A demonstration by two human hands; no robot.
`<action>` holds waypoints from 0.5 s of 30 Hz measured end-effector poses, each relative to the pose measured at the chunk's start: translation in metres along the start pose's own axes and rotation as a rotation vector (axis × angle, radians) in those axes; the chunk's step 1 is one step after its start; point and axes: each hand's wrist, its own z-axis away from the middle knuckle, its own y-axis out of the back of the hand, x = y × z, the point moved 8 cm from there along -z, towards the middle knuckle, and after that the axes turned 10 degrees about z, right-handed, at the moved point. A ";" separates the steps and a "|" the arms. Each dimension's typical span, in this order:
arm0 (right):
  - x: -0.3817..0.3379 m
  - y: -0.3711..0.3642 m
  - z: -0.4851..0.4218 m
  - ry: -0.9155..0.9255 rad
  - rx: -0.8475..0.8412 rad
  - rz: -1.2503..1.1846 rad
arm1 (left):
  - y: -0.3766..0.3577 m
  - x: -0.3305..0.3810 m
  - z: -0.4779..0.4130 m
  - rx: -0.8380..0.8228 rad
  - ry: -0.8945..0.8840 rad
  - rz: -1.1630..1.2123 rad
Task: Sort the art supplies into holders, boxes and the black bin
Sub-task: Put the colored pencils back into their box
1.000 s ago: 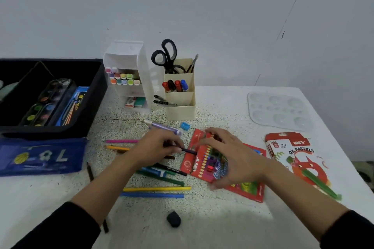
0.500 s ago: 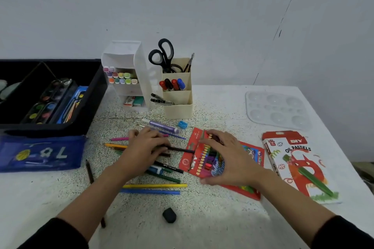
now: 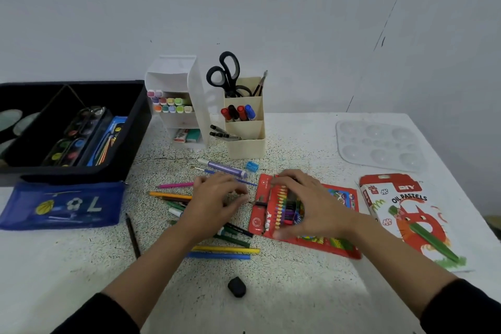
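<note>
One white desk (image 3: 298,301), one red pencil box (image 3: 261,222) gripped near its middle
Far left sits the black bin (image 3: 139,127) with paint trays inside; the box lies centre-right, loose pencils (image 3: 225,249) scattered beside it. The right hand (image 3: 311,206) spans the box, fingers and thumb curled over its edges; the left hand (image 3: 214,206) pinches a dark pencil (image 3: 254,202) whose end meets the box's open side

Left hand (image 3: 217,203) pinches dark pencil (image 3: 256,202) by its end, other end in red pencil box (image 3: 264,187), which right hand (image 3: 309,206) clamps (thumb on near edge, fingers on far edge). Loose pencils (image 3: 225,249) lie under and nearer than that grip; purple pen (image 3: 222,167) and blue sharpener (image 3: 252,166) just beyond it.
</note>
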 end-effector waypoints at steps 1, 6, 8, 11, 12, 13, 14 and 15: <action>-0.001 0.002 -0.004 -0.036 0.046 -0.029 | 0.004 -0.006 0.004 0.001 0.014 -0.022; -0.008 -0.005 -0.013 -0.087 0.190 0.064 | -0.010 0.006 0.001 -0.060 -0.040 -0.098; -0.007 -0.006 -0.013 -0.088 0.204 0.060 | -0.017 0.013 -0.005 -0.060 -0.059 -0.105; -0.006 -0.004 -0.011 -0.079 0.245 0.037 | -0.023 0.017 -0.008 -0.073 -0.071 -0.091; -0.006 -0.004 -0.010 -0.077 0.260 0.029 | -0.022 0.017 -0.007 -0.067 -0.073 -0.093; -0.006 -0.003 -0.010 -0.077 0.270 0.020 | -0.017 0.016 -0.005 -0.054 -0.067 -0.094; -0.005 -0.004 -0.009 -0.081 0.273 0.012 | -0.010 0.012 -0.002 -0.039 -0.051 -0.094; -0.005 -0.004 -0.009 -0.090 0.275 0.010 | 0.000 0.006 0.002 -0.021 -0.030 -0.096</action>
